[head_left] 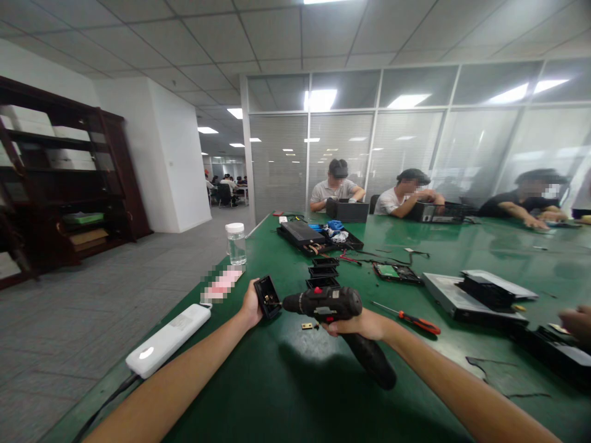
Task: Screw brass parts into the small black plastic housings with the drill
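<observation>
My left hand [252,306] grips a small black plastic housing [266,295], tilted so that its open side faces right. Small brass-coloured parts show inside it. My right hand [357,325] is wrapped round a black cordless drill [325,301] with red details, which lies level and points left. The drill's tip reaches into the housing's opening; whether it touches a screw there is too small to tell. Below the drill, a small brass-coloured piece [307,326] lies on the green table [295,387]. Several similar black housings [323,271] stand in a row behind the drill.
A red-handled screwdriver [418,321], a hard drive [396,271] and silver disc drives [455,295] lie to the right. At the left edge are a white power strip [168,339] and a lidded jar [236,245]. Co-workers sit across the table; another person's hand [577,323] shows at right.
</observation>
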Action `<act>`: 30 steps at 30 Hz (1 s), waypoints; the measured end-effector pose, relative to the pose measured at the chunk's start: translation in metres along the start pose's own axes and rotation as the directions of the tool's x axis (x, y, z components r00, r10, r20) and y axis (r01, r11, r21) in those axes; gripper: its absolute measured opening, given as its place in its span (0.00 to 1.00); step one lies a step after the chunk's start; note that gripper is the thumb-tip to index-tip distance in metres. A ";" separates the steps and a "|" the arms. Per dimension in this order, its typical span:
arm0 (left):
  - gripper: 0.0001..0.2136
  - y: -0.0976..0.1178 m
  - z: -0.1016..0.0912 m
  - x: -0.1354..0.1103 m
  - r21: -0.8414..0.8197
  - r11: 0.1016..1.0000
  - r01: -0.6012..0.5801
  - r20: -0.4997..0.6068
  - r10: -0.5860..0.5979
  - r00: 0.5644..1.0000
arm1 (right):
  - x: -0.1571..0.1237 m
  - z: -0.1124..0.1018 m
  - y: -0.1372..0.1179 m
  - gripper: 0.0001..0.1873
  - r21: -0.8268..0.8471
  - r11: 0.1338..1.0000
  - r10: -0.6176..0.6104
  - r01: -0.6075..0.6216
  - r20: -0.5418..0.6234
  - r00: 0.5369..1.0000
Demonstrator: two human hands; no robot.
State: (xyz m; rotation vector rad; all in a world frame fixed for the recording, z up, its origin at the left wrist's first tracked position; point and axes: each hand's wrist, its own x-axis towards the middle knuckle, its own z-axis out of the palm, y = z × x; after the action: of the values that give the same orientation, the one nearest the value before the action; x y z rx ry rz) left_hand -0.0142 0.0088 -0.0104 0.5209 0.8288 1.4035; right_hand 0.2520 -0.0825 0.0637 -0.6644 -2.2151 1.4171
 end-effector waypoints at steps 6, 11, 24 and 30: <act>0.13 0.001 0.000 -0.001 0.003 1.000 0.015 0.004 -0.015 1.000 | 0.001 0.000 0.002 0.13 -0.003 1.000 -0.004 0.004 0.002 1.000; 0.13 0.001 -0.001 -0.001 0.008 1.000 0.005 0.008 -0.005 1.000 | 0.000 -0.001 0.006 0.13 -0.017 1.000 -0.008 0.008 -0.005 1.000; 0.13 0.001 -0.002 0.000 0.005 1.000 0.017 0.012 -0.017 1.000 | 0.001 -0.002 0.010 0.13 0.017 1.000 0.010 -0.010 -0.007 1.000; 0.13 0.002 -0.001 -0.001 0.000 0.999 0.032 -0.010 -0.032 0.999 | 0.001 -0.002 0.008 0.14 0.029 1.000 -0.007 0.007 0.003 1.000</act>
State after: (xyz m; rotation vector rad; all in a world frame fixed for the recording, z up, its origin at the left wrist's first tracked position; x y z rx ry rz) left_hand -0.0159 0.0076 -0.0094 0.4989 0.8427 1.3773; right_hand 0.2537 -0.0773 0.0579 -0.6445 -2.1923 1.4452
